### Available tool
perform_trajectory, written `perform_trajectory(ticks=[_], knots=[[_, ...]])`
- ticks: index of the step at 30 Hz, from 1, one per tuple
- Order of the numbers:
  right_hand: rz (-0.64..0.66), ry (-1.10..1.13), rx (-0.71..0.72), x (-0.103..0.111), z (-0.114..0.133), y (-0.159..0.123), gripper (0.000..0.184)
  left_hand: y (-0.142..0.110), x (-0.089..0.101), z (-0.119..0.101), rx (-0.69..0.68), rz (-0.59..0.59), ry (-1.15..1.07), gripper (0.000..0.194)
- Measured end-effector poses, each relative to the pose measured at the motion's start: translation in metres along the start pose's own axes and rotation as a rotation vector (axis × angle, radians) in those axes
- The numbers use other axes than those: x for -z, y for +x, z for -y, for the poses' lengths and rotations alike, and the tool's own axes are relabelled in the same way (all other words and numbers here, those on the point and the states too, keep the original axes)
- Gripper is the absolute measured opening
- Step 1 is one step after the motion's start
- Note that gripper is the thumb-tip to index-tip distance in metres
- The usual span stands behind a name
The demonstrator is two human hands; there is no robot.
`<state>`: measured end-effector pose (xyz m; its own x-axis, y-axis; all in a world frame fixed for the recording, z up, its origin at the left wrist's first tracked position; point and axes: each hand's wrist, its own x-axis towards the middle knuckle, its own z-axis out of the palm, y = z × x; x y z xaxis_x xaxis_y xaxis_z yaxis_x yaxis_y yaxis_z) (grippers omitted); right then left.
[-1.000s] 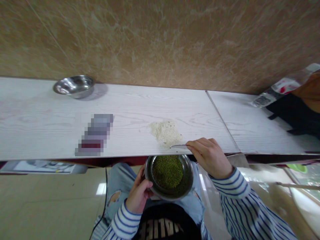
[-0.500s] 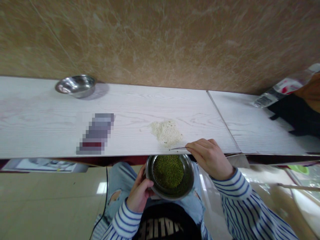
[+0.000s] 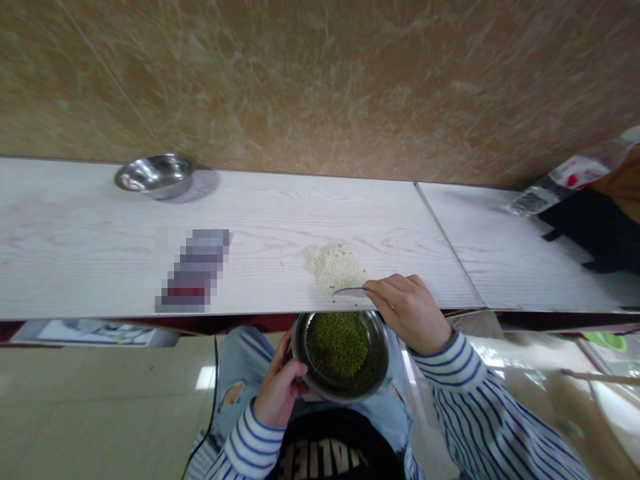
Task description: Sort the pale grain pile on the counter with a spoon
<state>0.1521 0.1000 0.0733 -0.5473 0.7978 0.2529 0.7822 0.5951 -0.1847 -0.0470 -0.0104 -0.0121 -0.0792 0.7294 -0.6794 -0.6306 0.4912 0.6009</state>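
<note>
My left hand (image 3: 281, 390) is closed on the rim of a steel bowl (image 3: 379, 373), which sits over my lap just below the counter's front edge. Green mung beans (image 3: 343, 343) fill much of this bowl. In my right hand (image 3: 407, 310) is a slim, slightly curved metal utensil (image 3: 349, 291), pinched between fingers and thumb; its exact kind is unclear. Its tip touches the near edge of a heap of white, rice-like grains (image 3: 337, 263) on the counter. A few dark specks lie on and in front of the heap.
A second steel bowl (image 3: 156, 177) stands at the back left by the marbled wall. A blurred-out flat object (image 3: 195, 270) lies on the white counter (image 3: 265, 240). At the right are a clear plastic package (image 3: 560, 183) and a black item (image 3: 595, 227).
My right hand has moved a little left and away from me, bringing the utensil's tip to the heap's near edge. The left hand and its bowl stay put.
</note>
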Motion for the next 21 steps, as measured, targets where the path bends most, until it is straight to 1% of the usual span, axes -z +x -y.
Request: perform_trajectory(ticks=[5, 11, 15, 21], knots=[[-0.048, -0.033, -0.048, -0.003, -0.007, 0.005, 0.022, 0.000, 0.000, 0.000, 0.004, -0.007, -0.013, 0.080], [-0.064, -0.052, -0.090, -0.002, -0.016, 0.004, 0.024, 0.001, 0.001, 0.000, -0.004, -0.006, -0.015, 0.079], [-0.058, -0.014, -0.055, 0.001, -0.007, 0.001, 0.023, 0.002, 0.002, 0.000, -0.005, -0.014, -0.010, 0.077], [-0.005, 0.015, 0.019, 0.001, 0.007, 0.005, 0.022, 0.001, 0.001, 0.000, -0.005, -0.025, -0.003, 0.077]])
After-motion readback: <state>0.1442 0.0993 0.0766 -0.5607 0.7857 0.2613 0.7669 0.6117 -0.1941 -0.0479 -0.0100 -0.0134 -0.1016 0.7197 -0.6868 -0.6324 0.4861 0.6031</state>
